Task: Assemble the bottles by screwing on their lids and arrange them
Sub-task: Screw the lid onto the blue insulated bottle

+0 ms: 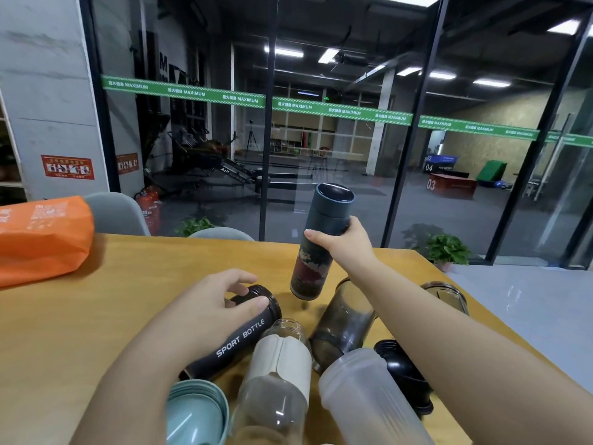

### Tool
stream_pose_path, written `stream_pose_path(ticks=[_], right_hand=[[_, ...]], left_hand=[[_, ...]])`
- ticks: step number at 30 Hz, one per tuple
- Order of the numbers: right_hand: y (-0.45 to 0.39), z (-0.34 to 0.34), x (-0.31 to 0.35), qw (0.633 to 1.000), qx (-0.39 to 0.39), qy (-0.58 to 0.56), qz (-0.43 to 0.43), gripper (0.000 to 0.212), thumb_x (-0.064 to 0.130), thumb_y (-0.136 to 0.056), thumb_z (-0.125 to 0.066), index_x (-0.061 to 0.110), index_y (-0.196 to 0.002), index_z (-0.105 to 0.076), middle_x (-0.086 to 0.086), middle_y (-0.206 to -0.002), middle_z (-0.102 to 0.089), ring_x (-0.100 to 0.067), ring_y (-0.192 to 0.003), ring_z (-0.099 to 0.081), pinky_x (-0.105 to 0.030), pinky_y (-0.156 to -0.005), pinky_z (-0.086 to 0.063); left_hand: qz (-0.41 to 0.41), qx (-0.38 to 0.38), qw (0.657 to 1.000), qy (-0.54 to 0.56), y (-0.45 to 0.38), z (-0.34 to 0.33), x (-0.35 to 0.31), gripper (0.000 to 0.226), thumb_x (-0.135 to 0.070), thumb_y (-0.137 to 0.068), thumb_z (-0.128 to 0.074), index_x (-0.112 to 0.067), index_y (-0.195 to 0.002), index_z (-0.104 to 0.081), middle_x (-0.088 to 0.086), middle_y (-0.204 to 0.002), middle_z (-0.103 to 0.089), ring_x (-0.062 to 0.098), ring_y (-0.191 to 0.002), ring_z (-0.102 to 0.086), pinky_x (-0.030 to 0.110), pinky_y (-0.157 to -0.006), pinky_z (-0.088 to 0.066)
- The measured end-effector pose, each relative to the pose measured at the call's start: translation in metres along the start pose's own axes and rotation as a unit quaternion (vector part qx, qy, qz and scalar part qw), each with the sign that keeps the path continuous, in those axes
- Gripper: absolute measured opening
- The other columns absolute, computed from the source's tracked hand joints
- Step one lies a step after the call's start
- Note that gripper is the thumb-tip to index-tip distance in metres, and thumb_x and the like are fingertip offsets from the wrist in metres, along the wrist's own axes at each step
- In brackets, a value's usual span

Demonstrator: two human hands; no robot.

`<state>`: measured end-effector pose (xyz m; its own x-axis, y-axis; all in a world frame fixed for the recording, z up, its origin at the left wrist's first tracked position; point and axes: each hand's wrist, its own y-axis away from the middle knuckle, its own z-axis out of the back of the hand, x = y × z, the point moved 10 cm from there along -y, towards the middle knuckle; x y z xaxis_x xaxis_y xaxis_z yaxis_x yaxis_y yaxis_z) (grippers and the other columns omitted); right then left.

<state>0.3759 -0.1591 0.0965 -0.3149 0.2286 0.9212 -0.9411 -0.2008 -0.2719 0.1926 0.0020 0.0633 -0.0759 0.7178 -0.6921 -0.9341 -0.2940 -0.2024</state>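
- Right hand [345, 244] wrapped round the upper body of a dark capped bottle [317, 242], held tilted above the wooden tabletop [80, 316], base clear of the surface, lid already on.
- Left hand [208, 303] resting on the open mouth end of the black SPORT BOTTLE [239, 337], lying on its side; fingers curled loosely over the rim, thumb against the neck, a light hold rather than a firm grip.
- Nearer the camera, lying close together and touching: a clear bottle with a cream sleeve [279, 364], uncapped; a smoky grey tumbler [343, 322]; a frosted shaker cup [365, 396]; a pale teal cup or lid [195, 415] at the lower edge.
- Black lid [401, 370] beside the frosted cup, partly hidden under the right forearm; another dark-rimmed container [446, 295] beyond that arm.
- Orange bag [41, 239] at the far left of the tabletop, well apart from the bottles.
- Step in hand, as judged: setting the finished bottle aside to arrange it, while claiming the sport bottle as the next to cap.
- Next move calls for standing the capped bottle upright on a bare patch beyond the cluster, then lifting the sport bottle and finding its matching lid; which lid fits cannot be told from here.
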Motion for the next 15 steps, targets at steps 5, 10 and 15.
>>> stream_pose_path(ticks=[5,10,15], right_hand=[[-0.015,-0.008,-0.015,1.000,0.002,0.010,-0.030,0.072,0.030,-0.070,-0.081,0.015,-0.129,-0.042,-0.004,-0.124,-0.056,-0.023,-0.114,-0.054,-0.040,-0.091,-0.051],[-0.027,-0.012,-0.025,0.999,0.001,0.021,-0.049,0.074,0.031,-0.068,-0.082,0.015,-0.128,-0.043,-0.006,-0.126,-0.056,-0.026,-0.116,-0.054,-0.044,-0.094,-0.051],[-0.034,-0.016,-0.035,0.997,0.006,0.010,-0.070,0.076,0.029,-0.067,-0.084,0.014,-0.130,-0.043,-0.006,-0.127,-0.056,-0.027,-0.117,-0.054,-0.048,-0.095,-0.050]], left_hand=[[0.021,-0.017,1.000,0.014,-0.002,0.007,0.017,0.026,-0.039,-0.085,-0.064,-0.044,-0.108,-0.052,-0.016,-0.108,-0.059,0.007,-0.106,-0.057,0.032,-0.095,-0.044],[0.039,-0.009,0.999,0.003,-0.002,0.006,0.030,0.023,-0.035,-0.089,-0.060,-0.043,-0.109,-0.050,-0.012,-0.113,-0.058,0.010,-0.112,-0.052,0.029,-0.093,-0.040],[0.050,-0.004,0.999,-0.010,-0.005,0.004,0.039,0.023,-0.030,-0.091,-0.059,-0.043,-0.107,-0.050,-0.011,-0.113,-0.059,0.012,-0.112,-0.053,0.032,-0.093,-0.043]])
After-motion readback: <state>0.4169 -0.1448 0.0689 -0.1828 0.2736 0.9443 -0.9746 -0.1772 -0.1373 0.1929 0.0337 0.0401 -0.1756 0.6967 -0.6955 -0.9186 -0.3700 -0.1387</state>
